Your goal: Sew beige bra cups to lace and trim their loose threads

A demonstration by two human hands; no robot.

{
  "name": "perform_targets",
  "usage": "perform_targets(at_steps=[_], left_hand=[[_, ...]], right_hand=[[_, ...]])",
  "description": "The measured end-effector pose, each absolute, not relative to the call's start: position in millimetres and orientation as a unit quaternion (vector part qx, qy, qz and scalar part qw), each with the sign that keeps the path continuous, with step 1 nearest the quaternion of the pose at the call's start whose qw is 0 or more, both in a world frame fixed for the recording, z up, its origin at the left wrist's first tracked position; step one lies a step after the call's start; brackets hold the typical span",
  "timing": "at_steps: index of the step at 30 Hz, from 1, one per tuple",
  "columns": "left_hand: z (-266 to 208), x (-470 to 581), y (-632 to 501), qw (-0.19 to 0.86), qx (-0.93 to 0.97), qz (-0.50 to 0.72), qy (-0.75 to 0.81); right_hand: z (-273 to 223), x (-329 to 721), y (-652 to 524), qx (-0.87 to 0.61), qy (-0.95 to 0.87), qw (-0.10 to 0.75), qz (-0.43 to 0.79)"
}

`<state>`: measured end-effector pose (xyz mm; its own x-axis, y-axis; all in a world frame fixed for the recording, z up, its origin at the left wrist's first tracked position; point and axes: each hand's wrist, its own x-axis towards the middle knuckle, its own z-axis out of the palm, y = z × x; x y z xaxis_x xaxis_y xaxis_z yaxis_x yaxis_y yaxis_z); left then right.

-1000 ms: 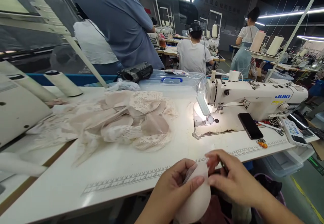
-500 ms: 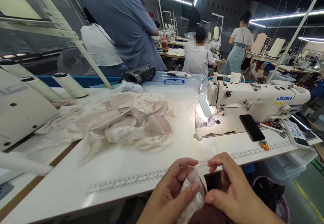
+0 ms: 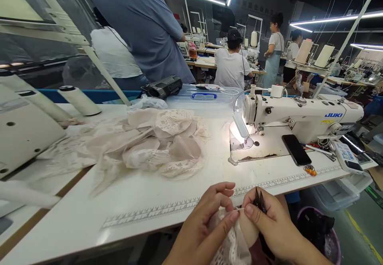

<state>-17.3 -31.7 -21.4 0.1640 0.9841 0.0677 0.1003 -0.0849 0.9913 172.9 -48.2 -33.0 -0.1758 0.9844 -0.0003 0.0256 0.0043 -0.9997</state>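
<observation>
At the table's front edge, my left hand (image 3: pixel 206 225) pinches a piece of cream lace fabric (image 3: pixel 231 243) between thumb and fingers. Close beside it, my right hand (image 3: pixel 269 221) is closed with black thread snips (image 3: pixel 260 201) in its palm, their two points sticking up past the fingers. Its thumb and forefinger also pinch the fabric's upper edge, where a thin strand or edge stretches between both hands. The lower part of the fabric hangs toward my lap. A heap of beige and lace fabric (image 3: pixel 155 145) lies on the table beyond my left hand.
A white sewing machine (image 3: pixel 287 113) with its lamp lit stands at the right. A black phone (image 3: pixel 296 149), an orange trinket (image 3: pixel 310 171) and a white device (image 3: pixel 348 157) lie near it. Thread cones (image 3: pixel 79 100) stand at left; a printed ruler (image 3: pixel 149 215) runs along the front. Several people work beyond.
My right hand has closed and moved in against the fabric, and the snips' points now show above its fingers. The fabric has turned and spread between both hands.
</observation>
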Motion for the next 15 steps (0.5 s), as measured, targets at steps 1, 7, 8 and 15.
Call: perform_targets(at_steps=[1, 7, 8, 15], left_hand=[[-23.2, -18.8, -30.6, 0.504, 0.591, 0.433, 0.457], [-24.0, -22.5, -32.1, 0.47, 0.606, 0.41, 0.494], [-21.6, -21.7, -33.3, 0.462, 0.6, 0.416, 0.503], [-10.5, -17.4, -38.6, 0.46, 0.59, 0.433, 0.503]], right_hand=[[-33.5, 173.5, -47.9, -0.47, -0.559, 0.443, 0.52], [-31.5, 185.1, -53.9, -0.506, -0.728, 0.399, 0.232], [-31.1, 185.6, -55.7, -0.498, -0.75, 0.395, 0.183], [-29.9, 173.6, -56.5, -0.431, -0.821, 0.375, -0.015]])
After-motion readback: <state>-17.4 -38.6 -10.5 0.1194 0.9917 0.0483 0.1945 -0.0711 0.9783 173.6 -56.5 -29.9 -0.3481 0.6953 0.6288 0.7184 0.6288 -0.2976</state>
